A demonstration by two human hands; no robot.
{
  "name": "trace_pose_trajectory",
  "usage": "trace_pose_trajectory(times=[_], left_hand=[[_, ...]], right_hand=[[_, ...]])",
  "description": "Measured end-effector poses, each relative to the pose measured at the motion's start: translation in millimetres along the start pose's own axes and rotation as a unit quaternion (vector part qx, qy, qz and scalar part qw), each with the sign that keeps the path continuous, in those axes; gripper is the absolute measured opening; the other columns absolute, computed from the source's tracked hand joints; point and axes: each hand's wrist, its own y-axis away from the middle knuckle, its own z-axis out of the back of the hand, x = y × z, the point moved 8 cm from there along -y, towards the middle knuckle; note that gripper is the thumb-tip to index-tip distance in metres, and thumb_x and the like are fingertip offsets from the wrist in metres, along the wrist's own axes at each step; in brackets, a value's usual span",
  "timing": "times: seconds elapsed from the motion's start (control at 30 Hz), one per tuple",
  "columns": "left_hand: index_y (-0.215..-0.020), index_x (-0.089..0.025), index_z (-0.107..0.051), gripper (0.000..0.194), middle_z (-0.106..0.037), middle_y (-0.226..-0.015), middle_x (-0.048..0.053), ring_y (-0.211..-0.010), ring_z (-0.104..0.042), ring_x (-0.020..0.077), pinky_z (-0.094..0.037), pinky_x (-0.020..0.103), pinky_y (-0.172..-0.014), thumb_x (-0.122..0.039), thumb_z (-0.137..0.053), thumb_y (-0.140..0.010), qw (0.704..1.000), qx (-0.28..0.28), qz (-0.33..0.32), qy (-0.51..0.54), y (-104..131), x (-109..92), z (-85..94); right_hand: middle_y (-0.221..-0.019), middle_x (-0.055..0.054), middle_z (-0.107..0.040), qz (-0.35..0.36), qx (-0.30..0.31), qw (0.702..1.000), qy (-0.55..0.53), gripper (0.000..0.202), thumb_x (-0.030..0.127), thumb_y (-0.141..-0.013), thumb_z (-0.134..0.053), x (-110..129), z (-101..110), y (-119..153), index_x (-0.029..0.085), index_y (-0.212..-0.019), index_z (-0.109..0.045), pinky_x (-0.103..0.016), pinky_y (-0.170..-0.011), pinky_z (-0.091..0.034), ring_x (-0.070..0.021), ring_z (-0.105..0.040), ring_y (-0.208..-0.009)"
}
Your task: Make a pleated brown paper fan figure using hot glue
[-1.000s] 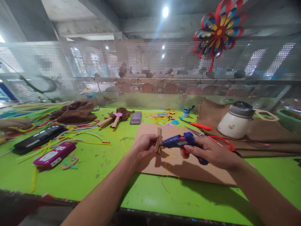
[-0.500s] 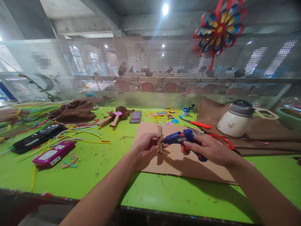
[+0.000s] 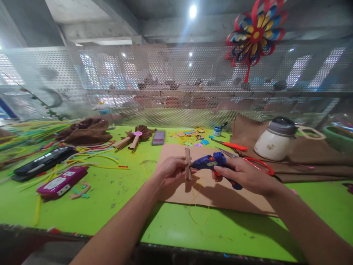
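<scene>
My left hand (image 3: 172, 170) pinches a small roll of brown paper (image 3: 188, 165), held upright above a sheet of brown cardboard (image 3: 220, 197). Wrapped round its handle, my right hand (image 3: 242, 173) grips a blue glue gun (image 3: 208, 162) with orange parts. The gun's nozzle points left and meets the paper roll, or comes very close to it, near its middle. Thin yellow strands (image 3: 196, 191) hang below the roll over the cardboard. Some of my left fingertips are hidden behind the roll.
Red-handled scissors (image 3: 261, 165), a red craft knife (image 3: 234, 146) and a white jug (image 3: 274, 141) stand or lie to the right. Behind are paper scraps (image 3: 190, 136) and a brown paper figure (image 3: 135, 140). Left lie a purple power strip (image 3: 63, 181), a black case (image 3: 44, 162) and pipe cleaners (image 3: 96, 156).
Both hands, the paper roll and the glue gun hold nearly the same place. The view has shifted slightly, and another person's hand at the far left has mostly left the picture.
</scene>
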Motion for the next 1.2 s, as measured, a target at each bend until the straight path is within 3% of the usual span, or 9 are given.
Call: trace_pose_trajectory(times=[0.27,0.63,0.77,1.2], left_hand=[[-0.091,-0.001,-0.053,0.019,-0.065,-0.074,0.017,-0.067,-0.068,0.0202,-0.053,0.027,-0.063,0.002,-0.038,-0.080,1.000,-0.001,0.011,0.018,-1.9,4.4,1.8],[-0.093,0.001,-0.056,0.020,-0.066,-0.084,0.021,-0.081,-0.068,0.0235,-0.052,0.027,-0.073,0.000,-0.041,-0.079,0.999,0.032,0.002,0.008,-4.4,5.6,3.4],[-0.094,0.001,-0.056,0.021,-0.066,-0.086,0.022,-0.083,-0.067,0.0235,-0.051,0.028,-0.075,0.000,-0.042,-0.078,0.999,0.039,0.005,0.011,-4.6,5.9,3.7],[-0.089,-0.001,-0.057,0.018,-0.065,-0.085,0.018,-0.077,-0.068,0.0208,-0.052,0.027,-0.073,0.000,-0.043,-0.079,0.999,0.036,0.017,0.013,-6.3,6.2,4.7]], right_hand=[[-0.083,-0.007,-0.062,-0.004,0.000,1.000,-0.002,0.039,0.049,-0.088,-0.040,-0.4,-0.3,0.7,0.014,-0.085,-0.058,-0.026,-0.066,-0.045,-0.0150,-0.057,-0.077],[-0.082,-0.007,-0.062,0.004,-0.014,1.000,0.004,0.040,0.049,-0.088,-0.040,2.9,1.8,1.6,0.014,-0.083,-0.059,-0.026,-0.068,-0.044,-0.0145,-0.056,-0.076],[-0.079,-0.006,-0.061,0.001,-0.016,1.000,0.015,0.042,0.051,-0.087,-0.038,2.8,2.3,2.1,0.014,-0.082,-0.058,-0.026,-0.063,-0.043,-0.0138,-0.055,-0.070],[-0.076,-0.005,-0.060,0.015,-0.008,1.000,0.017,0.041,0.050,-0.088,-0.039,3.8,2.0,5.5,0.015,-0.078,-0.058,-0.024,-0.061,-0.041,-0.0115,-0.052,-0.066]])
